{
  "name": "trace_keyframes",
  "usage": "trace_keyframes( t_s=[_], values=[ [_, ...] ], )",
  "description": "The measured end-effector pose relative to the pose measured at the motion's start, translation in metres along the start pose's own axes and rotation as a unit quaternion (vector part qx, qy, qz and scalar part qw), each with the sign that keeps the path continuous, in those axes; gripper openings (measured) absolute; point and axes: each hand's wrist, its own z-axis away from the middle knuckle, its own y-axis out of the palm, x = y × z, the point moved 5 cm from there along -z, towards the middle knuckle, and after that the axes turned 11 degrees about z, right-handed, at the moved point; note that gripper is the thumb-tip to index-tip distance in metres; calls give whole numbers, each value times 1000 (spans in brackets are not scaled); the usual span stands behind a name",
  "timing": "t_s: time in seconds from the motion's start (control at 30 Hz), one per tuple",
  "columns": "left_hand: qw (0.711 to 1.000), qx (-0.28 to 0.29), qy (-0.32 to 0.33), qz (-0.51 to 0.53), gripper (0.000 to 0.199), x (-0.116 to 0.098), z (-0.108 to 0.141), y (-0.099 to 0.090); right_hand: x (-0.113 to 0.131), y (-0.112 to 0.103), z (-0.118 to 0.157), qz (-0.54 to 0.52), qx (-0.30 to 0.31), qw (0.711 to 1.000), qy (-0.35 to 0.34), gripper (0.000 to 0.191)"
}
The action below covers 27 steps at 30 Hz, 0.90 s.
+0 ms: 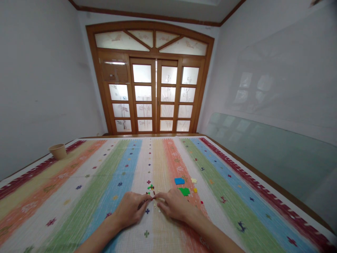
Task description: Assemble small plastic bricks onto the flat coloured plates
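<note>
Tablecloth [123, 158], paper cup [58, 151] beyond left hand [129, 210]

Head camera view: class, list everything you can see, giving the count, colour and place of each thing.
Glazed door: one, brown wooden frame, far end of the room.
Glass panel: one, pale green, against the right wall.
Striped cloth: one, multicoloured, covering the table.
Cup: one, tan, far left of the cloth.
Blue piece: one, blue, beyond the right hand.
Green piece: one, green, just nearer than the blue piece.
Yellow pieces: two, yellow, right of those.
Small cluster: several, mixed colours, just beyond the hands.
Red piece: one, dark red, at the fingertips.
Left hand: one, bare, centre of the cloth.
Right hand: one, bare, meeting the left.
</note>
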Motion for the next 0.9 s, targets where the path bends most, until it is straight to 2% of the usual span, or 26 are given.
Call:
trace_keyframes(
  t_s=[0.53,0.9],
  values=[
    [995,-15,-76,-64,27,11,0,1,1,-3,-4,14,-1,1000,20,24],
    [991,-19,-101,-91,29,13,-1,-1,0,2,-5,23,-5,999,27,23]
  ],
)
